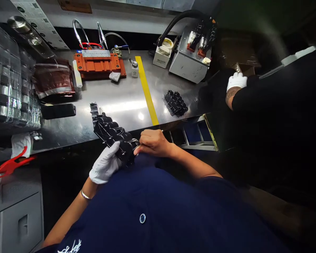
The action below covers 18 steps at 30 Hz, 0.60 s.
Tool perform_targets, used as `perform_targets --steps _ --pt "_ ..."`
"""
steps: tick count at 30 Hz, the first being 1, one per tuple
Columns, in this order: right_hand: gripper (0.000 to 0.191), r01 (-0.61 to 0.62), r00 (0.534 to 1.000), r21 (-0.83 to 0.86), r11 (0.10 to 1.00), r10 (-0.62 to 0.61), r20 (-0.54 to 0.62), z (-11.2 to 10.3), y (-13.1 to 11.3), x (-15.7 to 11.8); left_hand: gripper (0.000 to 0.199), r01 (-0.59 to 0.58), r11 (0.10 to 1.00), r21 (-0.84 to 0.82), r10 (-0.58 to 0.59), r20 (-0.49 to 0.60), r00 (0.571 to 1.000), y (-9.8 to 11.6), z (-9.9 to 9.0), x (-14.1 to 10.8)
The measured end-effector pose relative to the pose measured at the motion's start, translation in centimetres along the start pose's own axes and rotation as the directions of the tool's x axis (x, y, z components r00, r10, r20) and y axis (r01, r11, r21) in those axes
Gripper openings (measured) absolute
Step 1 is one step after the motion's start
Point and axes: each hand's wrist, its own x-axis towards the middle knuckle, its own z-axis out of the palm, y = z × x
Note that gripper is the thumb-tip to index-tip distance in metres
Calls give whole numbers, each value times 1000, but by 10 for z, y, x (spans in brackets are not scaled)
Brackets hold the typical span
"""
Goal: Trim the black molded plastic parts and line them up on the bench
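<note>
Navy shirt (171, 207), short sleeves (209, 184), round dark button (142, 218) with pale rim up front, white script-like marking (71, 247) on left side, partly cropped, white fabric glove (98, 173) on left hand (105, 163), plain silver bangle (85, 195) above it.

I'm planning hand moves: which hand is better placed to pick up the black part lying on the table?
Probably the right hand: it is nearer the loose black part. The gloved left hand grips the held black part, though the right is also at that part's end.
</note>
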Motion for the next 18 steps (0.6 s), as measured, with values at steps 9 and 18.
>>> perform_targets --steps 9,18 --pt "52 -15 1000 148 989 16 -4 -1 1 -4 36 4 999 -46 1 100 995 -3 -5 7" --pt "68 -401 837 646 649 547 -29 -17 27 0 44 42 953 300 -181 454 873 10 -35 11"
